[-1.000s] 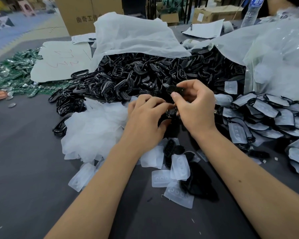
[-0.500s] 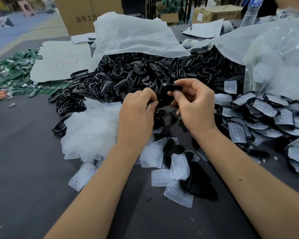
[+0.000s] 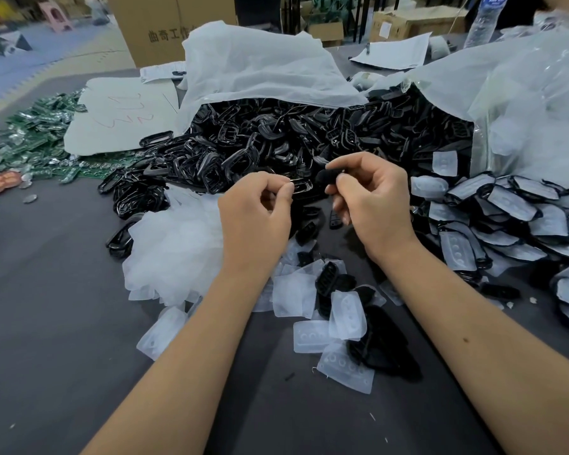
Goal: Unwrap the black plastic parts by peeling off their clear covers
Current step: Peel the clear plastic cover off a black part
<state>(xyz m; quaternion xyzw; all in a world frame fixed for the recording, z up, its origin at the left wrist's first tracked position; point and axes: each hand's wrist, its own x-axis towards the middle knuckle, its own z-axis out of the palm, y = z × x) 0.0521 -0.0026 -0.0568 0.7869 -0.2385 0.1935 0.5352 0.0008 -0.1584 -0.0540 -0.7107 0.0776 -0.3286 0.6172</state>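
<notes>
Reading "曲奇工作": cardboard box (image 3: 165, 27)

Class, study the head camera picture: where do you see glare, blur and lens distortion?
Head view: glare glints on the clear plastic bag at the right; motion blur softens the black part pinched in the right hand; the background boxes are soft; the wide-angle lens bows the table edge and stretches the forearms.

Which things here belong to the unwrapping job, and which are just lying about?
Job: left hand, right hand, black part, clear cover, wrapped parts.
Lying about: green circuit boards, cardboard box, water bottle.
</notes>
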